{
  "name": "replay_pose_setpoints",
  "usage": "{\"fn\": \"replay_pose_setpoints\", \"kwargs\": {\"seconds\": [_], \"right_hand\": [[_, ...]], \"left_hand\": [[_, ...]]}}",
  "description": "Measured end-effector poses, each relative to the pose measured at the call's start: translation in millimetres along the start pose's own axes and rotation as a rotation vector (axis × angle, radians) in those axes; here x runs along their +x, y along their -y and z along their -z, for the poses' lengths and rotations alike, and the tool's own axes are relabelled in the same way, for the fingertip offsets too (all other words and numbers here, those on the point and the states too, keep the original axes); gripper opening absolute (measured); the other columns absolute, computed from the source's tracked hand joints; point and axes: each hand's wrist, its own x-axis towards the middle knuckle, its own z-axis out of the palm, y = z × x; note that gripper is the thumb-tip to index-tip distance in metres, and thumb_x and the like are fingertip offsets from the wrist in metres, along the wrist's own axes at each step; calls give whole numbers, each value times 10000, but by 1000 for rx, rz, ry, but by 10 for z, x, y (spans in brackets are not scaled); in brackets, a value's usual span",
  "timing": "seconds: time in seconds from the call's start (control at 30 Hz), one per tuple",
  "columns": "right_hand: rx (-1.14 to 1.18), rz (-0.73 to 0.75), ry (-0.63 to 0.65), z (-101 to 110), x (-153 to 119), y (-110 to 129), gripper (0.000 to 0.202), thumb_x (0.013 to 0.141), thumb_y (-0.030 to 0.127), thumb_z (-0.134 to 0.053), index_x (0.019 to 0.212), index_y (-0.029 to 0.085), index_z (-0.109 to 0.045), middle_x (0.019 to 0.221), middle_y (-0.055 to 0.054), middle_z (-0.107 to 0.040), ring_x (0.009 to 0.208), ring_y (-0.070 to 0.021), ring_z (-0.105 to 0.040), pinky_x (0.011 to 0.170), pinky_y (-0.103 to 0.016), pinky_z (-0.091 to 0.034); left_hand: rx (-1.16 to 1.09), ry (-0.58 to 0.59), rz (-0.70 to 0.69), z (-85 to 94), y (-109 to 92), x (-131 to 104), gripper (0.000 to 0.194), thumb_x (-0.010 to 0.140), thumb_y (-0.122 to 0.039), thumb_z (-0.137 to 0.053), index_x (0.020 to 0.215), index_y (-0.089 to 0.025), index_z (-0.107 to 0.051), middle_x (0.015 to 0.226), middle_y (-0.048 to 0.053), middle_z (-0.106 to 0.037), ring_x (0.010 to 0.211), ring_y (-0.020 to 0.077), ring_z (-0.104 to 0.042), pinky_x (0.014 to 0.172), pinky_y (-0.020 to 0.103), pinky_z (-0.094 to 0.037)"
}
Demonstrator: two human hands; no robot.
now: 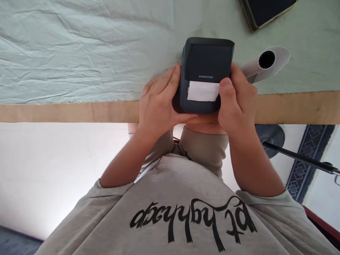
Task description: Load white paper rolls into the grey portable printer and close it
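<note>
A dark label printer [208,62] marked NIIMBOT stands at the front edge of the cloth-covered table. A white paper label [203,91] sticks out of its front slot. My left hand [162,97] rests along the printer's left side, fingers against it and thumb stretched below its front edge. On the right side, my right hand [237,101] grips the printer, with the thumb at the right end of the label and the fingers partly hidden behind the body.
A black phone-like device [268,10] lies at the top right. Right of the printer is a white roll [276,62] with a dark round end. Below the table's wooden edge [297,106], a black stand [300,156] reaches right.
</note>
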Motion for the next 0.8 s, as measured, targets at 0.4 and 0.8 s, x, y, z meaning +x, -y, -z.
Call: {"fn": "replay_pose_setpoints", "kwargs": {"seconds": [0.4, 0.8], "right_hand": [[-49, 49, -14, -21, -24, -33, 473, 975, 651, -475, 1166, 269, -677, 942, -39, -719, 812, -165, -615, 745, -300, -464], [-184, -180, 139, 102, 19, -41, 441, 985, 482, -517, 1346, 231, -558, 779, 8, -607, 797, -188, -653, 846, -439, -548]], "left_hand": [[-24, -27, -43, -22, 46, -10, 1038, 656, -775, -794, 1529, -353, -422, 1556, 71, -516, 1444, 372, -480, 1208, 590, -367], [-78, -66, -25, -13, -14, -60, 794, 923, -778, -410, 1559, -302, -396, 1519, 89, -551, 1403, 353, -521, 1204, 554, -358]]}}
